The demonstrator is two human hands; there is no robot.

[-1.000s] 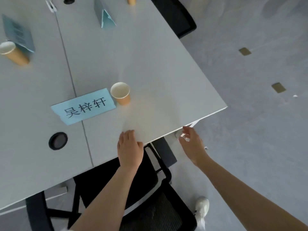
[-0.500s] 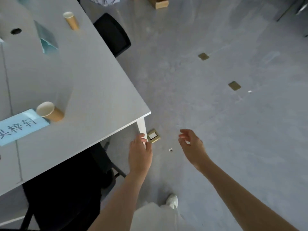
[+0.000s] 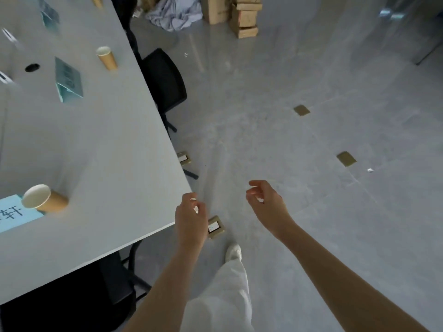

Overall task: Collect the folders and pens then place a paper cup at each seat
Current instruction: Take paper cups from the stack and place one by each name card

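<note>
Here, at the near right corner of the white table point(image 3: 100, 144): left hand point(image 3: 190, 218) just past the table edge, fingers loosely curled, holding nothing visible, though the fingertips blur against a small pale patch and any contact with the corner cannot be told. Right hand point(image 3: 267, 206) well clear of the table, out over the grey floor point(image 3: 311, 212), fingers relaxed and slightly bent, thumb and forefinger apart, empty. On the table, near left: a brown paper cup point(image 3: 44, 200), upright, touching the far edge of a light blue name card point(image 3: 14, 214) with dark characters. Farther along the same side: a second paper cup point(image 3: 106, 58), upright, just right of a folded blue tent card point(image 3: 68, 80). At the far left top, a third tent card point(image 3: 50, 14), and beside it part of another cup point(image 3: 97, 1), mostly cut off. Tucked under the right edge, a black chair point(image 3: 165, 80); another black chair point(image 3: 72, 298) under the near edge. On the floor, brass socket plates point(image 3: 215, 227), one just right of the left hand. Below the hands, a white trouser leg and white shoe point(image 3: 233, 251). Far off, stacked cardboard boxes point(image 3: 244, 17) and a heap of pale cloth point(image 3: 175, 13).
</note>
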